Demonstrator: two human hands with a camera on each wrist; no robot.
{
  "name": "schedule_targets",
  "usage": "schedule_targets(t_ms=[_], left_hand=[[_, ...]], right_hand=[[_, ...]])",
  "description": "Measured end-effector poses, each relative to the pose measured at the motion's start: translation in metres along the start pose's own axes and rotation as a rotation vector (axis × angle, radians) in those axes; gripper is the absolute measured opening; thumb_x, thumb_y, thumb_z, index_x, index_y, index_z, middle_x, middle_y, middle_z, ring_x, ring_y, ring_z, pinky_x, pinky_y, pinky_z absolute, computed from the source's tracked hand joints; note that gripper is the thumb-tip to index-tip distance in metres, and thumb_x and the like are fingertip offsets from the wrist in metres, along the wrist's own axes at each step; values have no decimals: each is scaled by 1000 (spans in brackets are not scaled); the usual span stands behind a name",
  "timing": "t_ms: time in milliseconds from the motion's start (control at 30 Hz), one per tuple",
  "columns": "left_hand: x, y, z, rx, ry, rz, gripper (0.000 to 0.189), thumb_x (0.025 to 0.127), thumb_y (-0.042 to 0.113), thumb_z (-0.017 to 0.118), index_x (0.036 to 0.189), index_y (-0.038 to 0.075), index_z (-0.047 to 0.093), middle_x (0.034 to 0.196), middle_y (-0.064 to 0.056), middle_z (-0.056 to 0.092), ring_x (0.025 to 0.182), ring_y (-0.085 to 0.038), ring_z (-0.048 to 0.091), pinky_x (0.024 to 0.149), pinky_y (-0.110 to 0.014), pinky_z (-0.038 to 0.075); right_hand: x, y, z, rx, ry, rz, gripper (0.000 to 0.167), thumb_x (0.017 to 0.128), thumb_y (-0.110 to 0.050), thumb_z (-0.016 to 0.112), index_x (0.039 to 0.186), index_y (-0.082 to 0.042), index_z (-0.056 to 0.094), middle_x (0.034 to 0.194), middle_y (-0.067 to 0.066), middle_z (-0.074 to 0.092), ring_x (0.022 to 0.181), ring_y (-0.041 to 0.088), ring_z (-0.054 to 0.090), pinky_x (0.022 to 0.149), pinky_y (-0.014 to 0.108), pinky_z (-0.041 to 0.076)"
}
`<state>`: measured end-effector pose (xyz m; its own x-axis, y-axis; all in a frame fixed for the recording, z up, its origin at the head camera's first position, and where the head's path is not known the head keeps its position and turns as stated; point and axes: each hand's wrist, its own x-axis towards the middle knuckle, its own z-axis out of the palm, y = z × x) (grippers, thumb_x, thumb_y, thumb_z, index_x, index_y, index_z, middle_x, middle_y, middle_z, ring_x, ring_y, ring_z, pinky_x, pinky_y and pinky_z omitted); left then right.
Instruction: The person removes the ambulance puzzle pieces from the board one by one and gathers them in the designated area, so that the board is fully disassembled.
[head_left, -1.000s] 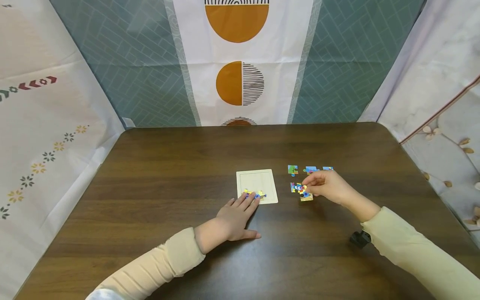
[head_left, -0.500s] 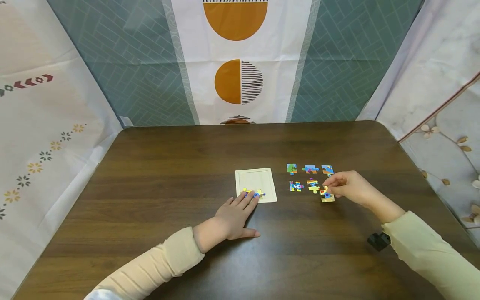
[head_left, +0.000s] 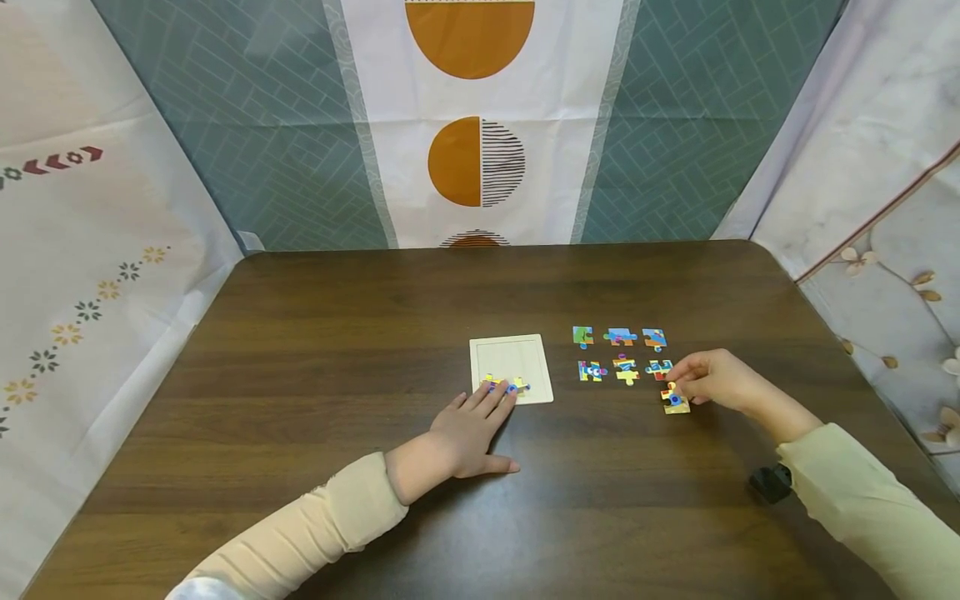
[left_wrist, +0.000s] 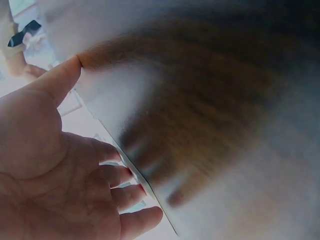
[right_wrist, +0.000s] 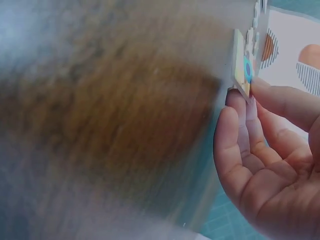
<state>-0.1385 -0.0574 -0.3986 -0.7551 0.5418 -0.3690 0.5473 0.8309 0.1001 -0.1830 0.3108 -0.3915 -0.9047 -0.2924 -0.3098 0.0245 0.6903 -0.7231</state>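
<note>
With straight, spread fingers, my left hand (head_left: 471,433) rests at the lower edge of a pale square puzzle tray (head_left: 510,354). Its fingertips touch yellow and blue jigsaw pieces (head_left: 519,386) lying along the tray's near side and partly cover them. My right hand (head_left: 716,385) pinches a jigsaw piece (head_left: 676,402) with a blue round mark and a sandy edge, between thumb and fingers. In the right wrist view this jigsaw piece (right_wrist: 241,67) is tilted on edge, close to the tabletop. Just above it in the head view lies another jigsaw piece (head_left: 658,367), near my fingertips.
Right of the tray, loose jigsaw pieces lie in two rows, among them a green one (head_left: 582,336), a blue one (head_left: 620,337) and a yellow one (head_left: 626,372). The brown wooden table (head_left: 360,317) meets a patterned curtain (head_left: 300,125) at its back edge.
My right hand has moved right with the pinched jigsaw piece, away from the middle of the lower row, uncovering pieces there. The left hand has stayed on the tray.
</note>
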Motion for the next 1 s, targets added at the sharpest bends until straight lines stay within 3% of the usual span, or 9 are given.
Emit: schedule_targets(t_ms=[200,600,1000], left_hand=[[1,1,0,15,-2,-3,90,87,65,50,154,16,15,161,0,8,148,-21,9,117,-42,21],[2,1,0,22,-7,-5,89,87,65,50,154,16,16,161,-1,9,148,-21,10,116,-44,22],[2,-1,0,-11,-8,13,90,87,63,52,154,15,16,161,-2,10,148,-22,9,117,-45,20]], right_hand=[[-2,3,0,-25,-15,18,26,87,-5,62,105,12,61,91,9,69,77,12,59,64,29,53],[-4,4,4,-113,20,-18,23,84,-5,65,100,11,63,84,9,67,64,10,50,56,26,44],[-3,-5,1,-65,10,-45,24,87,-8,64,104,9,62,92,12,71,77,12,60,64,27,49]])
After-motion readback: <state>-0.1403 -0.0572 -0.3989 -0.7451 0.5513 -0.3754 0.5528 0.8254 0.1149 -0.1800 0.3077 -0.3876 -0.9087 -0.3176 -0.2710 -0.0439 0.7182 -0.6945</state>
